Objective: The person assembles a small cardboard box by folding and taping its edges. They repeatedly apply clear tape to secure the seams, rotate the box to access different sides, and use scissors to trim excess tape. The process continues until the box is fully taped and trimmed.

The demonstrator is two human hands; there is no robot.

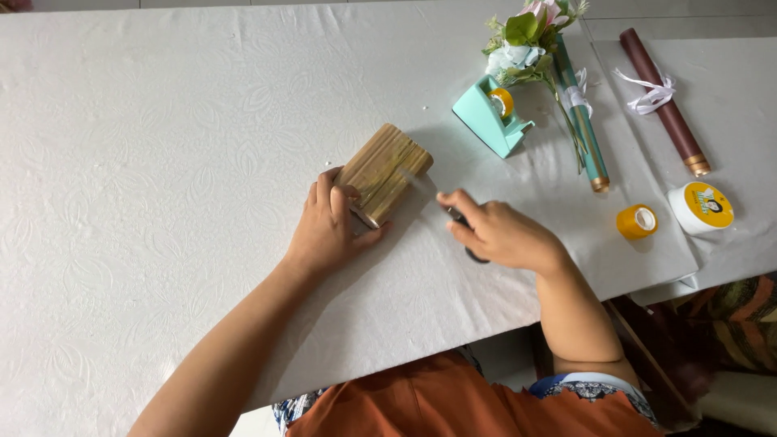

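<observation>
A tan ribbed block (384, 169), like a small wooden or foam brick, lies on the white embossed tablecloth (162, 162). My left hand (328, 231) holds its near end, fingers curled over the edge. My right hand (498, 235) grips a knife with a dark handle (461, 220); its blade (417, 182) reaches onto the block's near right corner. The blade looks blurred.
A mint green tape dispenser (490, 117) stands behind the block. Artificial flowers (526, 40) lie beside a teal roll (583, 121) and a maroon roll (668, 105), both tied with white ribbon. A small yellow tape roll (637, 222) and a round yellow-lidded tub (701, 207) sit at right.
</observation>
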